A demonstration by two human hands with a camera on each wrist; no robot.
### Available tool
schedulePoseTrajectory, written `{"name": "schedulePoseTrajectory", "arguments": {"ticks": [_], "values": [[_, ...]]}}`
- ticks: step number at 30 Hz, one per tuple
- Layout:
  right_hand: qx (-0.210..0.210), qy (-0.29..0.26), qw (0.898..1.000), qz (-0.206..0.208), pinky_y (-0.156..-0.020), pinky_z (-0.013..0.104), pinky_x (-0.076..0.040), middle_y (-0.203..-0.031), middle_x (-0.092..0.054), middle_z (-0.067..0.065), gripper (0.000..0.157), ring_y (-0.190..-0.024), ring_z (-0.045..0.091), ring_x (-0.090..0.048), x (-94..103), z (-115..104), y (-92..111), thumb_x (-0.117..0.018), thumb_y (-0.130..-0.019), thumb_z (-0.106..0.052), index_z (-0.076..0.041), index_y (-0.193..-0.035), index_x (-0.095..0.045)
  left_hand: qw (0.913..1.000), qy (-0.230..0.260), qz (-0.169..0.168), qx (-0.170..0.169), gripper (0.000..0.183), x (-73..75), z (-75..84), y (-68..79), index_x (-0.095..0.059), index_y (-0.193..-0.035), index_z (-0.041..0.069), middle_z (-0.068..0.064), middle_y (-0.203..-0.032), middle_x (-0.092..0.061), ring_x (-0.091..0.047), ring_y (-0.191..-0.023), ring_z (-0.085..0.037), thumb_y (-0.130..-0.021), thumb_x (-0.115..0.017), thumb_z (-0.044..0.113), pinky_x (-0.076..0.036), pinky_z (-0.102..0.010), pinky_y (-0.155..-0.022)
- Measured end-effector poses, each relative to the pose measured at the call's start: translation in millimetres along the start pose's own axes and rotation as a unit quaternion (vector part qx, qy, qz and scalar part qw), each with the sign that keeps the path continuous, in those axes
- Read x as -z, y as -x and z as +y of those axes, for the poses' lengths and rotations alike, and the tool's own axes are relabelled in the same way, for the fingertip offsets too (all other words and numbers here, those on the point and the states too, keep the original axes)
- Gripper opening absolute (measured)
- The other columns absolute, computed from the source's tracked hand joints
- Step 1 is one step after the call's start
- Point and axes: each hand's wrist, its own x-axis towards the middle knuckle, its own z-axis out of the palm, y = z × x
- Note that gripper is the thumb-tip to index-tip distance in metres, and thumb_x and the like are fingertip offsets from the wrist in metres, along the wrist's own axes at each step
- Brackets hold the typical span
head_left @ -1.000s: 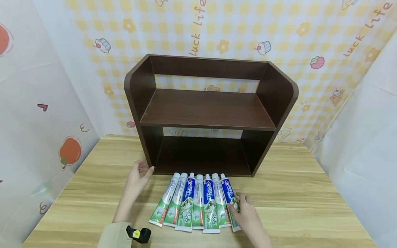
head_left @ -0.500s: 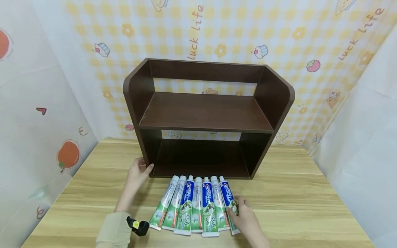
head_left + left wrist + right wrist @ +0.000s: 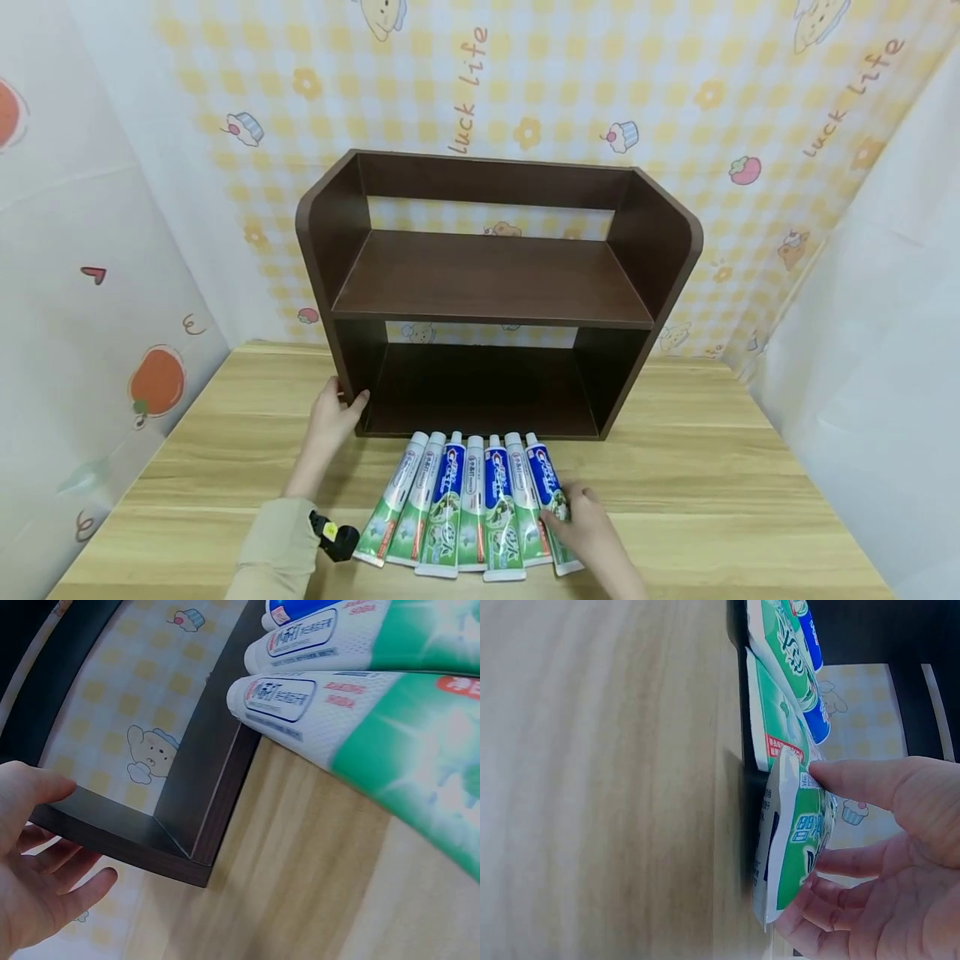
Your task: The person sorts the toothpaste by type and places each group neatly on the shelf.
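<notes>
Several toothpaste tubes (image 3: 450, 500), blue-and-green and white-and-green, lie fanned side by side before a dark brown two-tier shelf (image 3: 491, 321), caps towards it. My left hand (image 3: 330, 423) grips the shelf's left side panel (image 3: 120, 844) low down, thumb on the inner face and fingers on the outside. At the right end of the row, my right hand (image 3: 588, 525) holds the outermost blue-and-green toothpaste tube (image 3: 806, 832). Its thumb is on one side of the tube and its fingers are on the other. In the right wrist view this tube's flat end tilts against its neighbour.
The wooden table (image 3: 712, 467) extends on both sides of the shelf. Behind stands a yellow-checked cloth backdrop (image 3: 480, 92), with white sheets at left and right. A black wrist camera (image 3: 337, 537) on the left sleeve sits close beside the leftmost tube.
My left hand has moved in against the side panel and its thumb has come round the edge. My right hand has closed in on the outermost tube. The head view has tilted up slightly.
</notes>
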Motion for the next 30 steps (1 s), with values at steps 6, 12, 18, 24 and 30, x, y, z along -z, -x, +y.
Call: {"name": "schedulePoseTrajectory", "arguments": {"ticks": [6,12,18,24,30], "values": [[-0.001,0.003,1.0,-0.016,-0.074,0.047,-0.052,-0.096,-0.056,0.024,0.057,-0.082,0.031,-0.058,0.9,0.5,-7.2,-0.071,-0.075,-0.025,0.014,-0.112,-0.051,0.9999,0.0,0.013,-0.005,0.046,2.9,5.8,-6.7,-0.035,-0.126,-0.011,-0.033,-0.124,-0.046,-0.047,-0.115,-0.047,-0.091,-0.048,0.016,-0.046,-0.051,-0.091],[-0.015,-0.027,0.998,-0.055,-0.064,0.034,-0.05,-0.085,-0.058,0.015,0.049,-0.072,0.022,-0.056,5.1,2.1,-12.0,-0.069,-0.077,-0.025,0.012,-0.105,-0.052,0.9992,0.021,0.033,-0.005,0.043,2.0,3.7,-7.1,-0.04,-0.124,-0.008,-0.032,-0.122,-0.049,-0.05,-0.113,-0.046,-0.09,-0.05,0.016,-0.047,-0.049,-0.09],[-0.015,-0.079,0.99,-0.113,-0.056,0.027,-0.048,-0.077,-0.055,0.009,0.043,-0.065,0.016,-0.053,7.6,9.1,-13.8,-0.068,-0.078,-0.026,0.009,-0.097,-0.05,0.9962,0.012,0.083,-0.023,0.03,-4.0,-2.7,-2.2,-0.052,-0.109,-0.006,-0.032,-0.109,-0.059,-0.06,-0.101,-0.042,-0.088,-0.055,0.015,-0.053,-0.044,-0.079],[-0.002,-0.119,0.981,-0.156,-0.057,0.028,-0.051,-0.078,-0.057,0.011,0.041,-0.064,0.016,-0.056,10.1,15.4,-17.1,-0.068,-0.078,-0.021,0.011,-0.096,-0.05,0.9933,-0.013,0.104,-0.049,0.028,-7.3,-6.8,0.2,-0.054,-0.104,-0.007,-0.032,-0.102,-0.061,-0.063,-0.093,-0.043,-0.087,-0.054,0.015,-0.054,-0.043,-0.073],[0.003,-0.12,0.979,-0.165,-0.057,0.03,-0.053,-0.075,-0.056,0.012,0.033,-0.063,0.017,-0.056,16.0,9.5,-22.7,-0.069,-0.074,-0.013,0.009,-0.09,-0.05,0.9929,-0.015,0.105,-0.053,0.028,-8.0,-5.9,-1.0,-0.054,-0.105,-0.007,-0.032,-0.103,-0.061,-0.063,-0.092,-0.043,-0.087,-0.054,0.014,-0.055,-0.043,-0.073]]}}
